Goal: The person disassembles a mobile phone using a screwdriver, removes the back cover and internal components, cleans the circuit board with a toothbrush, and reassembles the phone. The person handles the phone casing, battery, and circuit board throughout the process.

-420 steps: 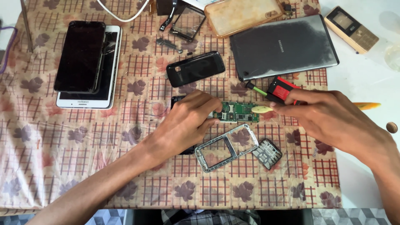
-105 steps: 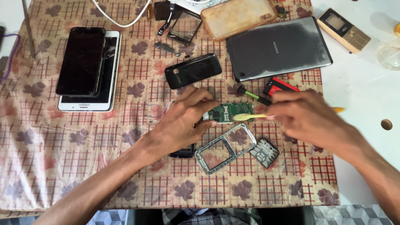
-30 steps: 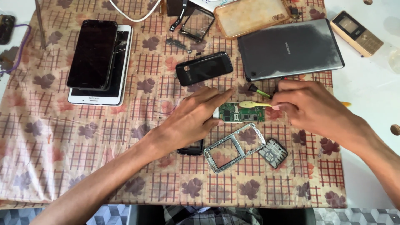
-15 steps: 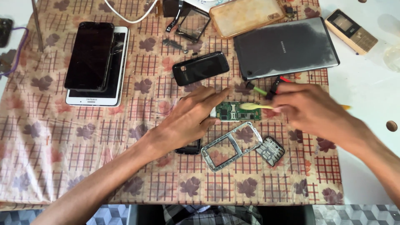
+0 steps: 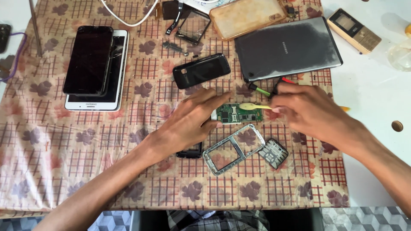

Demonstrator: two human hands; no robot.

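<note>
Nearest me, at lower centre, the silver frame (image 5: pixel 233 149) lies flat on the checked cloth (image 5: pixel 85 171), with the grey keypad (image 5: pixel 274 152) just to its right and a small black part (image 5: pixel 190 152) half under my left wrist.

Just above those, at centre, is the green board (image 5: pixel 239 114). My left hand (image 5: pixel 188 124) rests on its left end, fingers (image 5: pixel 214 99) spread flat and loose, pinning it, not gripping. My right hand (image 5: pixel 308 111) is closed on the yellow brush (image 5: pixel 254 106), whose head lies on the board's top edge.

I'd judge the board light, thin and stiff, and fragile: its small parts would chip or lift under pressure. Best taken by its bare edges, pressed only lightly, never flexed.

Beyond my right hand, the grey tablet (image 5: pixel 287 47) lies at upper right of the tabletop, with a green-tipped tool (image 5: pixel 259 89) near its lower edge. The black shell (image 5: pixel 201 70) sits at upper centre. At upper left, a black phone (image 5: pixel 88 60) is stacked on a white one (image 5: pixel 115 85). A clear case (image 5: pixel 248 16) is at the top, and a gold phone (image 5: pixel 353 30) at far upper right.
</note>
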